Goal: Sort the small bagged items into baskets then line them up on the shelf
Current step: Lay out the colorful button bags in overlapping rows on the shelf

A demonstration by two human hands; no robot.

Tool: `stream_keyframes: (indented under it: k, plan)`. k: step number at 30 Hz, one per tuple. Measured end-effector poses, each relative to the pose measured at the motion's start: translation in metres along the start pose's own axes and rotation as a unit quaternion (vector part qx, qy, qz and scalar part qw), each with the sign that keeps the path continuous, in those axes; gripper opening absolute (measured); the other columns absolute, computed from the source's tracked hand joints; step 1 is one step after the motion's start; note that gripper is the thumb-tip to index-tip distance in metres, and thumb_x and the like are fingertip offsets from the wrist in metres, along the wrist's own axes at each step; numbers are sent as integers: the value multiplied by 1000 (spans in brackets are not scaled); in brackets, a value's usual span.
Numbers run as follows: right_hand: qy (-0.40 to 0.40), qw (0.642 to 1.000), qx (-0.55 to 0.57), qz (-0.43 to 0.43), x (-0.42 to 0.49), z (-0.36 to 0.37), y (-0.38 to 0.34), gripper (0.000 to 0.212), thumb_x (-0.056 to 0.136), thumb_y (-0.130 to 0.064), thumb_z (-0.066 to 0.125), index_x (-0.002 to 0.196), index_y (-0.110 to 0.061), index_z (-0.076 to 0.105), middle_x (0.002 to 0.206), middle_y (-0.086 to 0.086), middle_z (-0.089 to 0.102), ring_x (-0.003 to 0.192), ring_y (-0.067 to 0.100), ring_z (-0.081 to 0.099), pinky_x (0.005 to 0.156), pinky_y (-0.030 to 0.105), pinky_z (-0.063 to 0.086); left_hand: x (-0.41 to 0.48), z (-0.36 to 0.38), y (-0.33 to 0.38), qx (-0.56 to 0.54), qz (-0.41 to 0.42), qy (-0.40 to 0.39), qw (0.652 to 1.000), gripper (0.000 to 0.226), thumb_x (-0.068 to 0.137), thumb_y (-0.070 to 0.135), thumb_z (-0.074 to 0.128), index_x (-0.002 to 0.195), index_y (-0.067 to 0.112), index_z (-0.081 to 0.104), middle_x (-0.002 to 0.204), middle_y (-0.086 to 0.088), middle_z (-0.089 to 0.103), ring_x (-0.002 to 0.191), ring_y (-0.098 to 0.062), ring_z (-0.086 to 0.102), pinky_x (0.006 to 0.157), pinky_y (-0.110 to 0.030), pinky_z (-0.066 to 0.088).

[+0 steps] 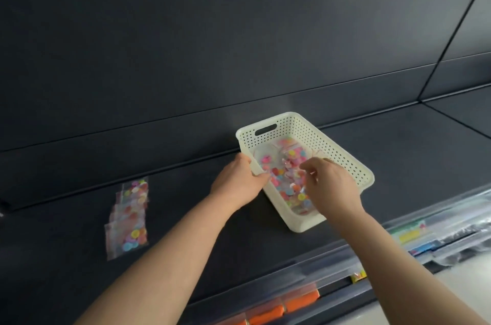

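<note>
Head view: the sorting is under way, not finished. One white basket (pixel 342 157) stands on the dark shelf (pixel 398 154) at about 4 o'clock from the middle of the view, turned askew, with its handle end pointing toward 11 o'clock. Judged by that, lining up has not begun, and no other basket shows.

The basket holds a heap of small bags (pixel 281 173), clear pouches of round pieces in pink, blue, yellow and orange. They cover most of its floor and lie below the rim.

Left to sort is a loose stack of bags (pixel 130 218) of the same kind. It lies flat on the shelf at 8 o'clock, well apart from the basket, and overlaps in a row that runs toward 12 o'clock.

The left hand (pixel 239 181) grips the basket's rim on the 9 o'clock side, fingers curled over the edge, steadying it. The right hand (pixel 332 186) reaches in from 5 o'clock. Its fingers are bent down among the small bags, and thumb and forefinger appear to pinch one clear pouch, though blur keeps this from being certain.

Below the shelf's front edge, at 5 to 6 o'clock, a lower tier (pixel 332 258) with clear fronts holds orange packs (pixel 300 300) and other coloured goods.
</note>
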State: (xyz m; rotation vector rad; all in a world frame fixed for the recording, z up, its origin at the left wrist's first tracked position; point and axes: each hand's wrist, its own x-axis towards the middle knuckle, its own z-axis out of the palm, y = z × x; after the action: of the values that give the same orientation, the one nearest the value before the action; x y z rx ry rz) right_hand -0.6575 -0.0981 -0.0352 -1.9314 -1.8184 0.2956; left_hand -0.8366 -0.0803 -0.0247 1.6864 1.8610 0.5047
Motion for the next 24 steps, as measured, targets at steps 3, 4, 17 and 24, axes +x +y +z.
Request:
stream_keyframes:
  k: [3, 4, 17, 24]
  plan:
    - [-6, 997, 73, 7, 9, -10, 13, 32, 93, -5, 45, 114, -19, 64, 108, -3, 66, 91, 14, 59, 76, 23, 48, 10, 2, 20, 47, -11, 18, 999, 53, 83, 48, 67, 123, 19, 45, 113, 4, 63, 103, -19, 60, 86, -40, 53]
    - [-14, 995, 92, 18, 12, -15, 17, 35, 93, -2, 43, 115, -19, 64, 109, -4, 66, 94, 13, 60, 77, 21, 47, 12, 3, 29, 96, -5, 42, 995, 58, 83, 47, 67, 127, 18, 43, 120, 1, 59, 110, -21, 56, 88, -38, 51]
    - [-14, 999, -2, 34, 28, -35, 60, 62, 76, 9, 41, 131, -19, 49, 121, 1, 58, 111, 21, 54, 81, 34, 50, 45, 85, 110, 387, 72, -213, 894, 86, 75, 43, 73, 143, 41, 20, 155, -8, 10, 127, -41, 43, 93, -52, 49]
    - [-13, 998, -34, 43, 27, -37, 62, 56, 81, 4, 39, 132, -18, 43, 124, 3, 54, 115, 22, 46, 79, 33, 45, 47, 73, 111, 222, 136, -130, 957, 33, 89, 9, 56, 117, 25, 56, 119, -3, 55, 99, -25, 57, 79, -33, 48]
